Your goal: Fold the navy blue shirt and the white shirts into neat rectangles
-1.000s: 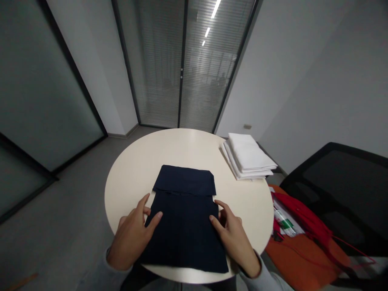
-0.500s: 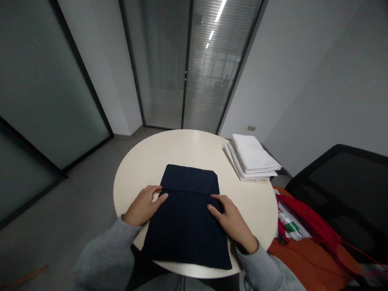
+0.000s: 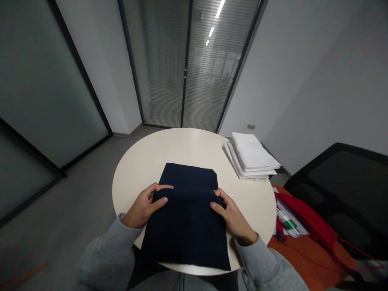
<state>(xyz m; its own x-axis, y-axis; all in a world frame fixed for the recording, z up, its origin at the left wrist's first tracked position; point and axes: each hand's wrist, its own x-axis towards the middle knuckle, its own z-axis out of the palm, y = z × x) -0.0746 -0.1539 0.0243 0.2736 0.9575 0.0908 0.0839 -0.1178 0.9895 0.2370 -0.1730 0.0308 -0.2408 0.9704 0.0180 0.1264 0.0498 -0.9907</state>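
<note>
A folded navy cloth (image 3: 184,230) lies on the round table, its near layer ending in an edge that runs across under my hands. My left hand (image 3: 145,205) grips the left end of that edge, thumb on top and index finger stretched along it. At the right end, my right hand (image 3: 233,214) holds the same edge, with the thumb on the cloth and the fingers curled behind it. The edge looks slightly raised between them. Beyond it, the cloth's far part lies flat. Its near end reaches the table's front edge.
A stack of folded white cloths (image 3: 254,155) sits at the back right of the cream round table (image 3: 188,143). To the right stands a mesh-backed chair (image 3: 342,178) with a red bag (image 3: 312,214) and a clear package on its orange seat.
Both hands have closed on the near layer's edge and lifted it slightly, covering the seam that showed there. My left index finger now reaches farther along the edge.
</note>
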